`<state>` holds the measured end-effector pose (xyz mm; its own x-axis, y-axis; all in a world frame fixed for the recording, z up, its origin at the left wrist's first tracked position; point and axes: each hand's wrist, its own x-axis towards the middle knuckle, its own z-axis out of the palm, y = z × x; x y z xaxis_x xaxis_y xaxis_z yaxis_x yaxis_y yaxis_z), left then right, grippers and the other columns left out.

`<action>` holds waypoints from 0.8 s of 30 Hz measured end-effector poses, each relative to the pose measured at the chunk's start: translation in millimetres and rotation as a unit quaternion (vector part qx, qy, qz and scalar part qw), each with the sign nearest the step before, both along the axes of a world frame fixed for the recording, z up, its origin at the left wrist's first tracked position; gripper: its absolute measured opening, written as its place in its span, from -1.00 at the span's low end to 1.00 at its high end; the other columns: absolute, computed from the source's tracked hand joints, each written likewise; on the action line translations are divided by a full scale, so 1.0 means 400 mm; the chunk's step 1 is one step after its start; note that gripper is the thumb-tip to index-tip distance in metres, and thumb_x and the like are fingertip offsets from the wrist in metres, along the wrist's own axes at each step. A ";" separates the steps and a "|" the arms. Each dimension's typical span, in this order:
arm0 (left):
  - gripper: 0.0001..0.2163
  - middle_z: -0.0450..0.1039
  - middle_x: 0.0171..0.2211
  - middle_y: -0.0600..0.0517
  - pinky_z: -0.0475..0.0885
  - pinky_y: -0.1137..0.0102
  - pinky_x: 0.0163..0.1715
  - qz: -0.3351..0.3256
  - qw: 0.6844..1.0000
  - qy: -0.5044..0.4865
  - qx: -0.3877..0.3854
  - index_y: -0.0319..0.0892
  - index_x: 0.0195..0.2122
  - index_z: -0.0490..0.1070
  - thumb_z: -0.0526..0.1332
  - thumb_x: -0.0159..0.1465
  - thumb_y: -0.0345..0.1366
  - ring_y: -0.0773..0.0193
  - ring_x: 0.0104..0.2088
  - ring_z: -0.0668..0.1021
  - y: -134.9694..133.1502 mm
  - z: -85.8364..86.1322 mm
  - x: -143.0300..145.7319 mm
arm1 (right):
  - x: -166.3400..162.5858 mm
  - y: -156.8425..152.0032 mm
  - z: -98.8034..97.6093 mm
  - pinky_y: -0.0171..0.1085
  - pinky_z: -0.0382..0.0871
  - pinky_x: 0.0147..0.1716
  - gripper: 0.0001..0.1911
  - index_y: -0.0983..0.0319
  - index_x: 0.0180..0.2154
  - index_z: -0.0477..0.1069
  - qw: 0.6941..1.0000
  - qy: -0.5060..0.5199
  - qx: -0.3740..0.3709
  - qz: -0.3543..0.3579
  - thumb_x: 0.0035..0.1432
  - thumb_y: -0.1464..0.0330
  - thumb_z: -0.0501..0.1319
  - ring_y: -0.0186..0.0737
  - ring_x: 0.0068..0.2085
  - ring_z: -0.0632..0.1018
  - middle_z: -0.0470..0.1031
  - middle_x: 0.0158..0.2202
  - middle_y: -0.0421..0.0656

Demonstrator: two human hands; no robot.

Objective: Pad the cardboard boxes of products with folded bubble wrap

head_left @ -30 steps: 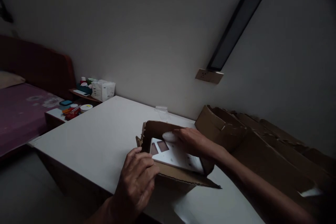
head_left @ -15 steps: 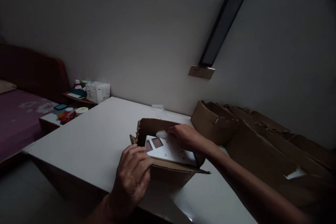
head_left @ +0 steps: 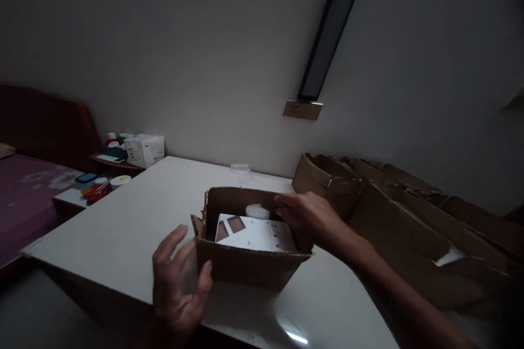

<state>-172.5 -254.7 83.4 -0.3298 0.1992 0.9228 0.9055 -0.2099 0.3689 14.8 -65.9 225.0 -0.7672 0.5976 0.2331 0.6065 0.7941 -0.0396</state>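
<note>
A small open cardboard box (head_left: pixel 245 264) stands on the white table (head_left: pixel 135 223), near its front edge. Inside lie a white flat pack with two dark squares (head_left: pixel 256 233) and a white round lid (head_left: pixel 257 211) behind it. My right hand (head_left: pixel 308 217) rests on the box's right rim, fingers over the opening. My left hand (head_left: pixel 177 283) hovers open just left of the box's front wall, fingers spread, touching nothing.
Flattened and torn cardboard (head_left: pixel 393 212) is piled along the wall at the right. A wall socket (head_left: pixel 302 109) sits below a dark slanted panel. At the left are a bedside shelf with a tissue pack (head_left: pixel 144 150), small jars and a bed (head_left: pixel 24 185).
My left hand has let go of the box's front edge and pulled back toward me, open. The box front now stands upright. My right hand moved from the contents to the right rim.
</note>
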 end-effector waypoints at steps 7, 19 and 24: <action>-0.38 0.27 0.25 -0.17 0.44 0.00 0.11 -0.142 0.932 -0.237 -0.233 -0.03 0.31 0.14 0.28 0.23 -0.21 -0.08 0.19 0.43 -0.030 -0.149 -0.114 | 0.239 -0.040 -0.178 -0.15 0.50 -0.25 -0.55 0.16 0.03 0.48 0.947 0.276 -0.148 -0.064 0.15 0.11 0.23 -0.04 -0.16 0.59 0.60 -0.07 -0.04; -0.52 0.57 -0.06 -0.08 0.56 0.22 -0.09 -0.253 0.853 -0.377 -0.257 -0.18 0.01 0.38 0.31 0.06 -0.15 0.01 -0.05 0.60 0.161 -0.049 -0.086 | 0.082 -0.040 -0.319 -0.25 0.46 -0.30 -0.55 0.21 0.05 0.39 0.926 0.332 -0.178 -0.001 0.09 0.40 0.14 -0.18 -0.23 0.53 0.53 -0.01 -0.05; -0.73 0.56 -0.07 -0.06 0.51 0.27 -0.07 -0.379 0.816 -0.307 -0.310 -0.18 -0.08 0.42 0.27 0.18 -0.27 0.10 -0.06 0.59 0.184 -0.043 0.037 | 0.317 -0.131 -0.363 -0.31 0.36 -0.65 -0.69 0.25 -0.19 0.47 0.932 0.333 -0.075 -0.123 0.14 0.18 0.18 -0.32 -0.60 0.42 0.58 -0.20 0.00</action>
